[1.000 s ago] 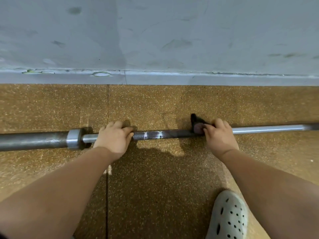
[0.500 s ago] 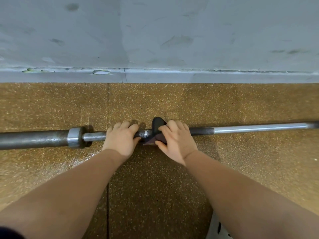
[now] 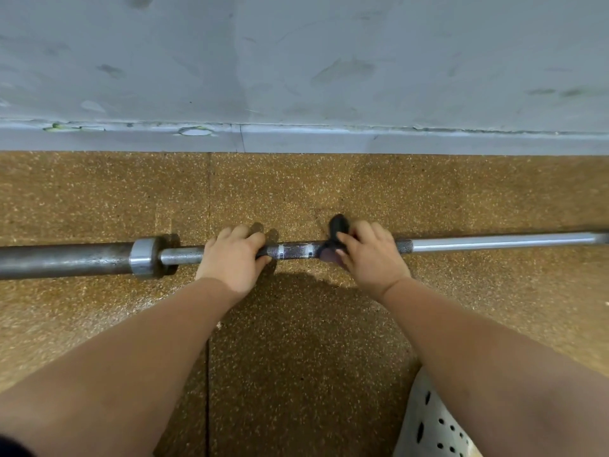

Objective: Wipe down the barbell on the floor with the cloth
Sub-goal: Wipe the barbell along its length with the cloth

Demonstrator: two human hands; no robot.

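Note:
A steel barbell (image 3: 494, 243) lies across the speckled brown floor, its thick sleeve and collar (image 3: 143, 257) at the left. My left hand (image 3: 232, 258) grips the shaft just right of the collar. My right hand (image 3: 370, 258) is wrapped round the knurled part of the shaft, holding a dark cloth (image 3: 337, 227) against it. The cloth sticks out above and below my fingers on their left side. A short stretch of dark knurled shaft with pale rings shows between my two hands.
A grey wall with a skirting ledge (image 3: 329, 140) runs close behind the barbell. A white perforated clog (image 3: 431, 427) shows at the bottom right. A seam in the floor tiles (image 3: 208, 374) runs toward me under my left arm.
My right hand slid the cloth left along the shaft up to my left hand, then back to the right. My left hand kept its grip near the collar.

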